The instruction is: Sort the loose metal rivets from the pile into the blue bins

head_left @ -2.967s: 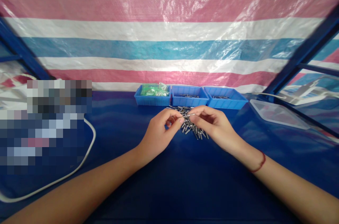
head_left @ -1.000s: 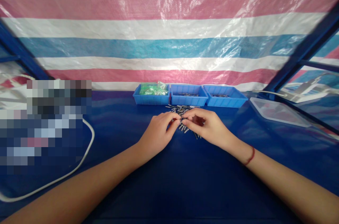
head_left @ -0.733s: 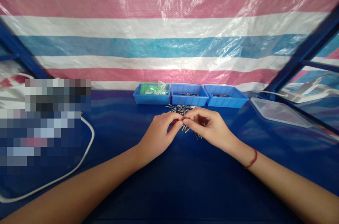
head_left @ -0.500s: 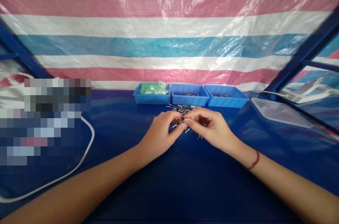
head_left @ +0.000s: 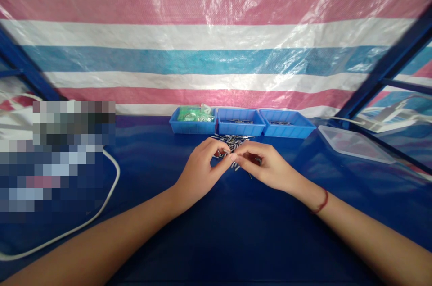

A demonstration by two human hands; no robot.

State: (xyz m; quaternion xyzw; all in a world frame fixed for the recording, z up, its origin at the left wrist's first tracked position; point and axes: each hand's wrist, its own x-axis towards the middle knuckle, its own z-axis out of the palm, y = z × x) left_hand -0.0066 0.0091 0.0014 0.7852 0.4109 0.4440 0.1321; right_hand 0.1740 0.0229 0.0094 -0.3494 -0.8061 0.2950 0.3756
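My left hand (head_left: 202, 166) is closed, with thumb and forefinger pinched over the pile. Facing it, my right hand (head_left: 268, 164) is pinched too, and the fingertips of both hands meet. Whatever sits between them is too small and covered to name. Beneath and behind the fingers lies a loose pile of thin, shiny metal pieces (head_left: 229, 140), like short rods or screws, on the blue table (head_left: 216, 236). Part of the pile is hidden by my hands.
Behind the pile stand three blue bins in a row: the left bin (head_left: 193, 128) holds green and clear plastic bags (head_left: 189, 114); the middle bin (head_left: 241, 130) and right bin (head_left: 290, 131) hold thin metal pieces. A translucent lid (head_left: 354, 144) lies right; a white cable (head_left: 116, 178) curves left.
My right hand has shifted slightly left, and the fingertips of both hands have drawn closer together. The bins stay in place.
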